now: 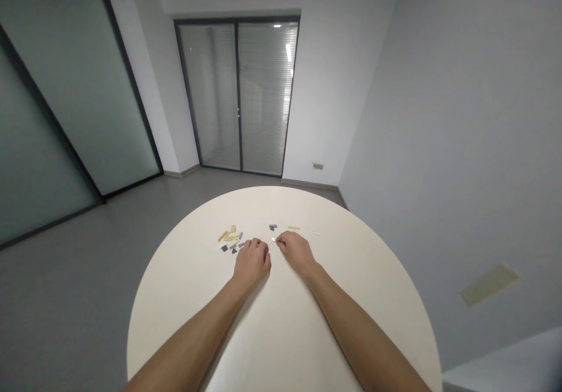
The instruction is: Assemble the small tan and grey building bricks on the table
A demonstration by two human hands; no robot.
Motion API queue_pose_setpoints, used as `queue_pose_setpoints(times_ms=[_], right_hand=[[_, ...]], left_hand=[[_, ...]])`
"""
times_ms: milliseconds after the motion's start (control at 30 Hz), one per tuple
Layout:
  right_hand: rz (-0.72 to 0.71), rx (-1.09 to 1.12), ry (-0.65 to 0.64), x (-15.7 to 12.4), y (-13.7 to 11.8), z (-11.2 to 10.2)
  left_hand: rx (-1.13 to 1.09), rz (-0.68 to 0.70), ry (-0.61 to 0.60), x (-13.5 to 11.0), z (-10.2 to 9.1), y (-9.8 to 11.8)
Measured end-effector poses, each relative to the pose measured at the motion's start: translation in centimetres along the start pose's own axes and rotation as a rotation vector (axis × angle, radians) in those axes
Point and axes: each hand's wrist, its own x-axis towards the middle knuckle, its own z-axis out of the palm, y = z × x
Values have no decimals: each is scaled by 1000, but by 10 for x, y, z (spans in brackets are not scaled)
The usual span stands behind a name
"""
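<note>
Fingers of the right hand (295, 250) pinch a small pale piece (273, 240) near the gray pieces (273, 226) on the desk (281, 333); edge-only grip could slip. Left hand (252, 260) curled, can't tell if holding; sideways drift could scatter the pile (230, 238) beside it.

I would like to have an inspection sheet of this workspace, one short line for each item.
Surface: round white table, pale and smooth-looking.
Job's things: group of small yellow, grey and dark pieces near the left hand; grey pieces farther out, between the hands; yellow strip beyond the right hand.
Clutter: nothing seen besides small pieces.
Hands: right seems to pinch a small pale piece; left is palm-down with curled fingers, its grip unclear.
Cables: nothing seen.
Surroundings: framed glass panels with blinds ahead, frosted panels at left, tan patch on the right wall.
</note>
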Motion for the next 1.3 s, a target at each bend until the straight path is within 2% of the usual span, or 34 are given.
queue_pose_setpoints(times_ms=[300,567,933,1033,1200,1300], right_hand=[[78,-14,57,31,-4,19],[128,-3,89,38,2,27],[44,-30,136,26,1,27],[38,-50,94,18,0,21],[-97,-59,-13,-4,0,5],[-108,7,-9,-21,2,0]], left_hand=[[17,-12,-3,1,-3,2],[34,32,6,2,-1,-2],[34,28,-3,2,-1,-2],[37,25,-23,2,-2,-1],[47,15,-32,4,-5,-3],[77,-39,-17,7,-13,-11]])
